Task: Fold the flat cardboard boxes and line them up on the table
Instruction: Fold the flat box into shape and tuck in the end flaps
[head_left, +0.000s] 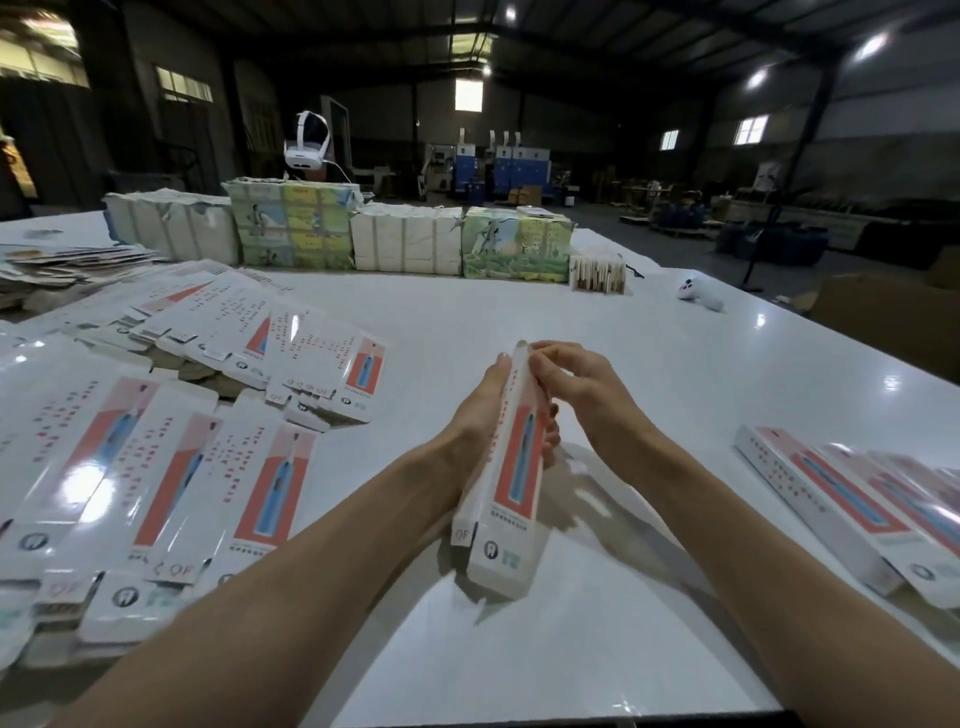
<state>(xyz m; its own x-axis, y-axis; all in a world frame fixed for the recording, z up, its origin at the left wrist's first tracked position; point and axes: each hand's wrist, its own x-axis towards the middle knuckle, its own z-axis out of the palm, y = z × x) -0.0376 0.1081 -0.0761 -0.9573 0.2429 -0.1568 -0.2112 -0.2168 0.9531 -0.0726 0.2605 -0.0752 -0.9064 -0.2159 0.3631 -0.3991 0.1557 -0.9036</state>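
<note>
Flat boxes lie spread on the left of the bench. At centre the left hand grips the box along its side while the right hand pinches its far end, seemingly tucking the flap. Next it should join the folded row at right.

- "QF" stands in dark letters on the small side flap at the near end of the raised box.
- A round dark badge with a white tooth-like mark sits on that box's near end. The green print beside it is too blurred to read.
- "QF" also shows on end flaps of the flat boxes at the left of the counter.
- Rows of small red print on the boxes' white panels cannot be read.
</note>
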